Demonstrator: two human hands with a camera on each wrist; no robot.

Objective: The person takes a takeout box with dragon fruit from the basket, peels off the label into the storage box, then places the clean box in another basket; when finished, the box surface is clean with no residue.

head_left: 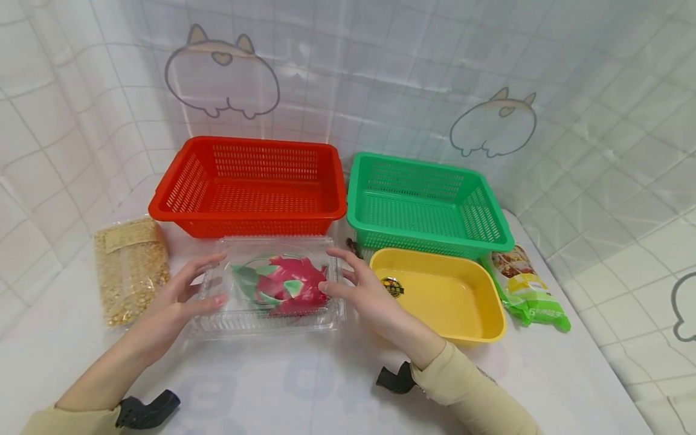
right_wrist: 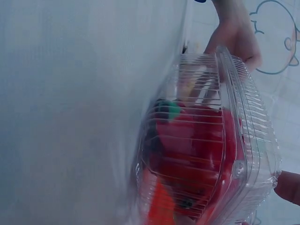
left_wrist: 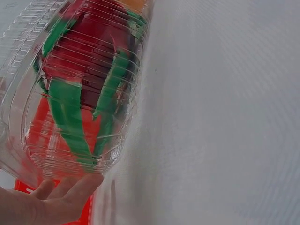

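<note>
A clear plastic clamshell box with ridged sides lies in front of the baskets, a red and green dragon fruit inside it. My left hand grips its left end, thumb toward the front and fingers toward the back. At the opposite end, my right hand holds the box with its thumb over the lid's edge. The left wrist view has the left hand's fingers against the box's end. Whether the box's base touches the table cannot be told.
Behind the box stand a red basket and a green basket. A yellow basin is to the right, beside a green snack bag. A bag of grain-like pieces lies at left. Patterned curtains enclose the table.
</note>
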